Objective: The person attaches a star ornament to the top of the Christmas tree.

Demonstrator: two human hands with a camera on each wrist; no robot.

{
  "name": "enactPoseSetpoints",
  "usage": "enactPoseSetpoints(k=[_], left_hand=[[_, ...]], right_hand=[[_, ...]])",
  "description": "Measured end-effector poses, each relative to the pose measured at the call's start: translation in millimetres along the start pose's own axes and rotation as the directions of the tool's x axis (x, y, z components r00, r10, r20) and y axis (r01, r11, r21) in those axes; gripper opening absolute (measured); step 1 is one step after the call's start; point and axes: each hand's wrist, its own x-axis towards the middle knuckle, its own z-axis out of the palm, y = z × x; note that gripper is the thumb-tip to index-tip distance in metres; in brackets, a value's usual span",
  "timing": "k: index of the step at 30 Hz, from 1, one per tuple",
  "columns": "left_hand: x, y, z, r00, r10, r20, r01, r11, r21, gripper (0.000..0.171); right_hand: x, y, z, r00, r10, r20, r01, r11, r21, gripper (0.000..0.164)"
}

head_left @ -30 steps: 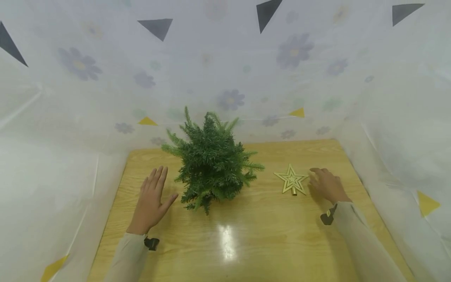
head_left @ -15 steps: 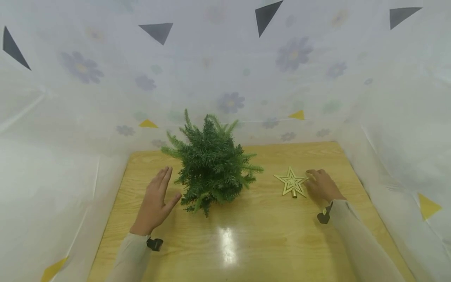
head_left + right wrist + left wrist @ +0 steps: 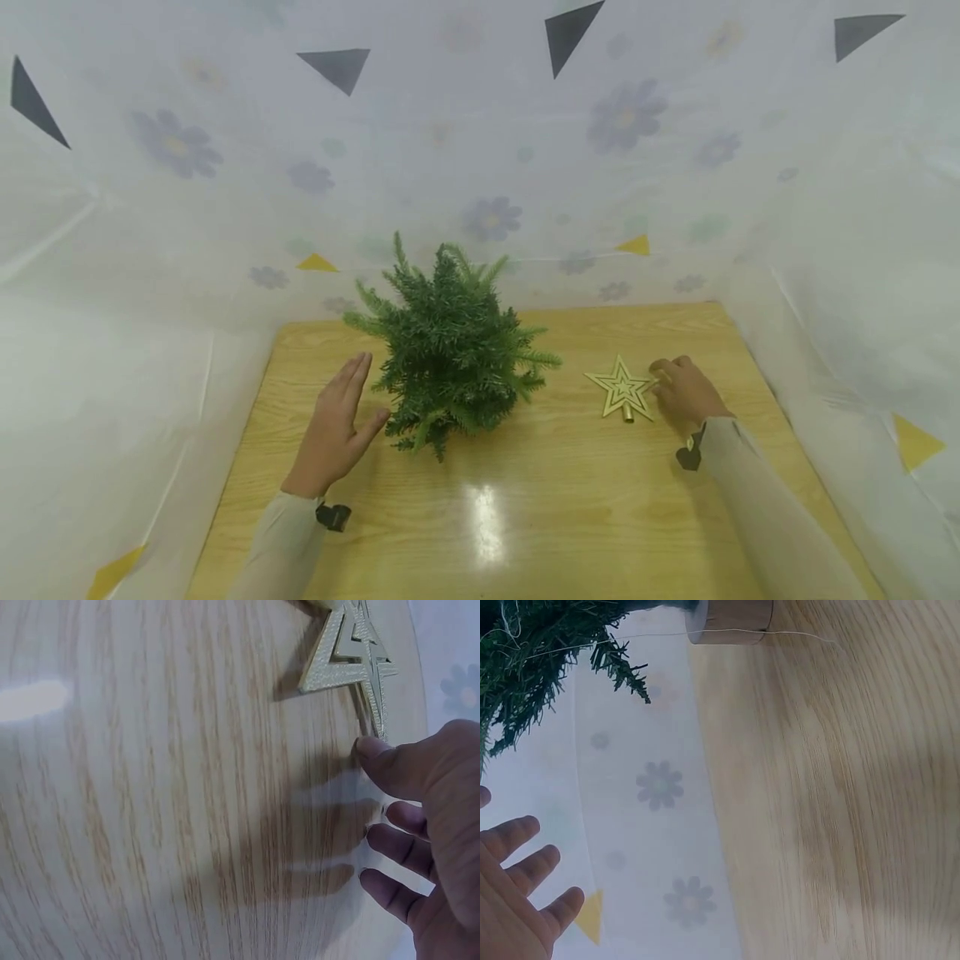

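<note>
A small artificial Christmas tree (image 3: 450, 342) stands left of the middle of the table, its round brown base (image 3: 739, 619) partly visible in the left wrist view. My left hand (image 3: 330, 429) is beside its left branches, fingers straight and thumb spread, holding nothing. To the right lies a gold star tree topper (image 3: 621, 388), flat, with its short socket toward me. My right hand (image 3: 686, 392) is at the star's right point, which sits between thumb and index finger. In the right wrist view the thumb (image 3: 386, 757) meets that point, while the index fingertip is hidden.
The wood-grain table (image 3: 555, 500) is enclosed at the back and sides by a pale flowered sheet (image 3: 480, 150) with dark and yellow triangles. A thin pale thread (image 3: 802, 633) trails by the tree's base.
My right hand has moved a little left, bringing its fingers onto the star's right point. My left hand has shifted slightly right, closer to the tree. Tree and star stay in place.
</note>
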Motion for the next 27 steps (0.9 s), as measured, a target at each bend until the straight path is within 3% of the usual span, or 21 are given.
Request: enactPoseSetpoints(k=[4,10,17,27], left_hand=[[-1.4,-0.5,-0.3,1.000,-0.002,-0.001,0.002,1.000,0.000,0.086],[-3.3,-0.5,-1.4,1.000,0.004,-0.002,-0.004,1.000,0.006,0.084],[-4.9,-2.0,-0.6,1.000,0.007,0.005,-0.007,1.000,0.016,0.085],[-9.0,-5.4,2.3,1.000,-0.003,0.005,0.003,1.000,0.014,0.084]], right_hand=[[5.0,9.8,4.1,1.000,-0.008,0.018,0.008,1.000,0.018,0.032],[12.9,25.3,7.2,0.997,0.011,0.071,-0.020,0.992,0.128,0.026],[14.7,21.6,2.4,0.985,0.075,0.157,-0.109,0.968,0.226,0.057],[19.1,22.5,7.6,0.984,0.082,0.158,-0.113,0.973,0.202,0.062]])
